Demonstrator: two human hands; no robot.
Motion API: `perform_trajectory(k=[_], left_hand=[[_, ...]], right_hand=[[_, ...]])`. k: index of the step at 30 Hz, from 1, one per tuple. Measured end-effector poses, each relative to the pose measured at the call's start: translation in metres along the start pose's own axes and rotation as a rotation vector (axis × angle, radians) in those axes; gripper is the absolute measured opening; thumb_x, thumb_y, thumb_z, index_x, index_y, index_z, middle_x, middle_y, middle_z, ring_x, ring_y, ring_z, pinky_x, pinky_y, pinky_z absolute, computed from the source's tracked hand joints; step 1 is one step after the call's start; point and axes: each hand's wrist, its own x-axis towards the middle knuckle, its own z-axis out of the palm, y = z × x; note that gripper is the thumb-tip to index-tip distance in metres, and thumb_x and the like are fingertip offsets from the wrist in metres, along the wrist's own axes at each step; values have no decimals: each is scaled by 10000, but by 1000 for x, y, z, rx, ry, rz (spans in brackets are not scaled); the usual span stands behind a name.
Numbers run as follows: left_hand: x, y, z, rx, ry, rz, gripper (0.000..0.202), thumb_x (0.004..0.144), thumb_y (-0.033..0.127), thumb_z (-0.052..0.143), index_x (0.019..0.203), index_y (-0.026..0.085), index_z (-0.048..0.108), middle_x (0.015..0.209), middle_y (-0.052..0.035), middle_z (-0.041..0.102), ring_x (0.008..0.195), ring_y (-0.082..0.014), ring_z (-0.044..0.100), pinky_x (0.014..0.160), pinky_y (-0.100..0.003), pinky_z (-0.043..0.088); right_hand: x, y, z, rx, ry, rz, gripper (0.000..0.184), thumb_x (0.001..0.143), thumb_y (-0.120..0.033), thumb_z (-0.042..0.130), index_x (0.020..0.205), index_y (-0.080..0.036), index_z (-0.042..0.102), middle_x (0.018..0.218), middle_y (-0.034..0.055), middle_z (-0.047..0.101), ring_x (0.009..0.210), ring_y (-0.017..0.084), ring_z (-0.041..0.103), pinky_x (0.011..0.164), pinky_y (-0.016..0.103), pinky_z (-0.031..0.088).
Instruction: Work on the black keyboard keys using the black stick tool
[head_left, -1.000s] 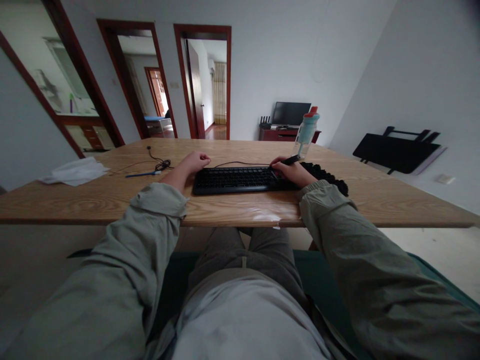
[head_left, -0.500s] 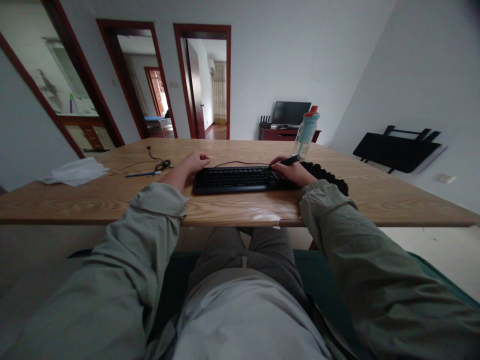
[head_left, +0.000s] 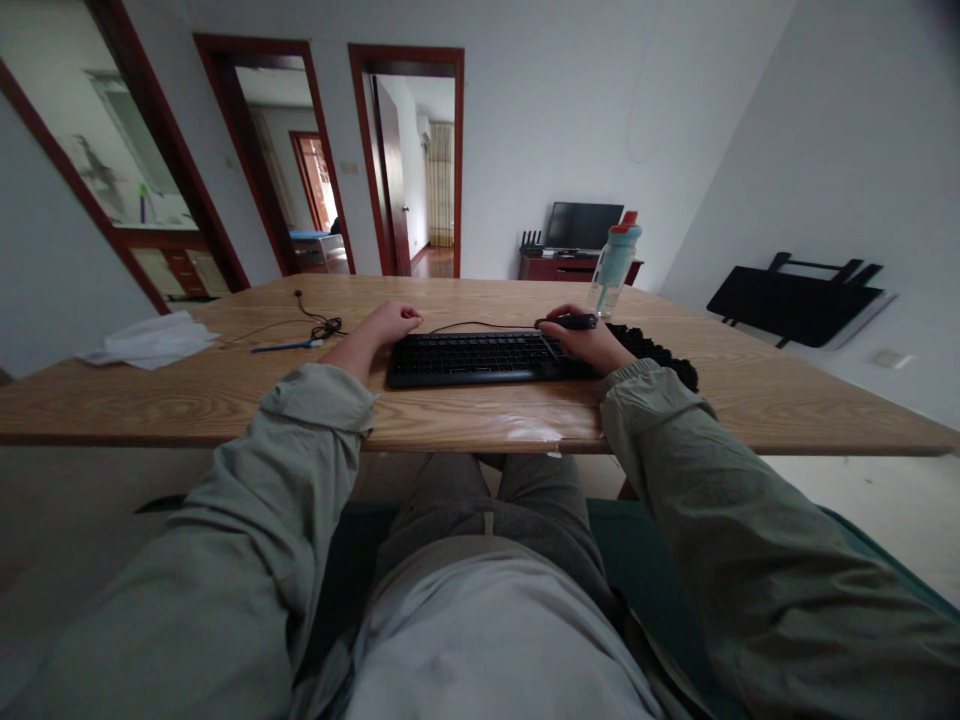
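At the 12 o'clock edge of the black keyboard, our right hand was closed on a dark pen-like tool while our left hand rested curled, holding nothing, at its 9 o'clock end, and we judged a careless swing could topple the water bottle at 1 o'clock.

Sleeves: loose grey-green jacket sleeves are worn, creased, ending in gathered cuffs.
Hands: left hand and right hand are left bare.
Trousers: dark grey.
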Motion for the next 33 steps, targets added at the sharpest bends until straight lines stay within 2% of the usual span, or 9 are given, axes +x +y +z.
perform_trajectory(k=[5, 8, 10, 17, 22, 26, 29, 33], left_hand=[[2, -3, 0, -5, -7, 20, 288, 778, 355, 625, 919, 147, 766, 898, -74, 754, 797, -215, 643, 742, -292, 475], [3, -4, 1, -11, -8, 21, 285, 773, 344, 619, 910, 141, 764, 872, -75, 750, 767, -217, 637, 728, -302, 473], [3, -4, 1, -6, -9, 17, 294, 773, 345, 614, 919, 138, 761, 868, -74, 749, 747, -215, 630, 713, -305, 469], [3, -4, 0, 9, -11, 17, 321, 759, 413, 644, 894, 149, 764, 870, -66, 754, 753, -213, 624, 678, -287, 458], [4, -5, 2, -10, -7, 24, 291, 746, 401, 659, 861, 155, 764, 852, -69, 749, 747, -214, 622, 700, -296, 462], [5, -7, 3, -56, -5, 23, 276, 745, 377, 661, 871, 153, 763, 846, -69, 743, 746, -212, 625, 717, -301, 462], [6, -8, 3, -57, -14, 22, 268, 742, 365, 661, 870, 152, 763, 838, -62, 741, 752, -211, 623, 715, -296, 461], [7, -9, 3, -56, -20, 29, 250, 743, 345, 644, 860, 156, 758, 840, -59, 739, 760, -209, 625, 715, -292, 461]], right_hand=[[2, 5, -2, 36, -27, -113, 387, 724, -392, 763, 1030, -164, 701, 848, 64, 721, 737, 176, 638, 700, 334, 553], [6, 14, -2, -25, -47, -177, 296, 720, -302, 751, 986, -174, 732, 957, 97, 749, 878, 220, 675, 852, 399, 555], [8, 19, -3, -93, -83, -215, 287, 725, -252, 723, 1000, -173, 744, 970, 96, 755, 897, 229, 682, 879, 411, 545], [7, 20, -6, -142, -138, -210, 299, 745, -215, 680, 1025, -144, 756, 924, 92, 756, 797, 198, 675, 794, 358, 545], [6, 14, -4, -149, -137, -205, 324, 763, -339, 729, 1024, -148, 754, 886, 80, 746, 772, 181, 654, 766, 325, 533], [3, 5, -2, -164, -111, -74, 402, 812, -455, 689, 1074, -153, 738, 807, 61, 717, 551, 123, 555, 532, 274, 477], [1, -4, 0, -81, -91, 52, 374, 842, -395, 651, 1115, -150, 721, 730, 37, 683, 447, 93, 470, 418, 244, 396], [-2, -12, 0, 77, -56, 88, 294, 859, -296, 603, 1075, -134, 718, 662, 21, 656, 434, 82, 449, 398, 216, 354]])
